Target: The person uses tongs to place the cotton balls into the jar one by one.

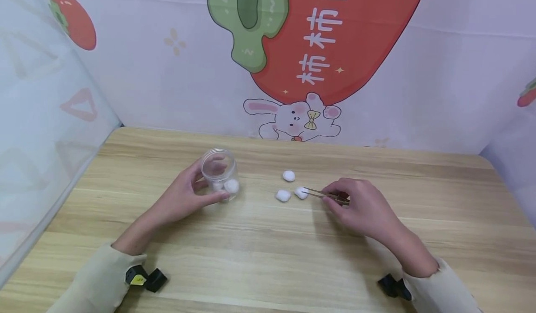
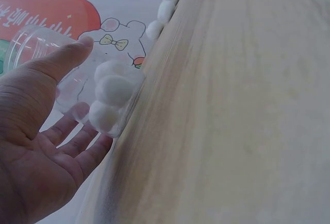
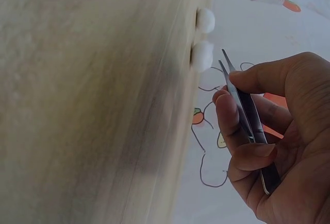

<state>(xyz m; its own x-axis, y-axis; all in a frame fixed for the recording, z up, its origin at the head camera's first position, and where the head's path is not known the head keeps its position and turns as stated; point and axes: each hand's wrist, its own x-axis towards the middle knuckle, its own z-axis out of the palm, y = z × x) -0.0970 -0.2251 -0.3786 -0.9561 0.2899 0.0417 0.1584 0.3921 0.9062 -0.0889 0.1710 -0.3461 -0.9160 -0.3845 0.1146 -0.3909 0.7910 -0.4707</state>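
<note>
The right hand (image 1: 364,206) pinches tweezers (image 3: 248,105), their long axis running leftward, tips parted at the nearest cotton ball (image 1: 301,192); I cannot tell whether they touch it. Two more cotton balls (image 1: 283,196) lie close by, one just left, one farther back, all nearer this hand. Across a stretch of wooden tabletop (image 1: 257,238), the left hand (image 1: 184,194) clasps a clear jar (image 1: 226,171), mouth up, with cotton balls inside. Beyond, the far edge meets a printed backdrop (image 1: 138,71).

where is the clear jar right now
In the head view, the clear jar is left of centre, held by the left hand, with three loose white balls on the table to its right.
</note>
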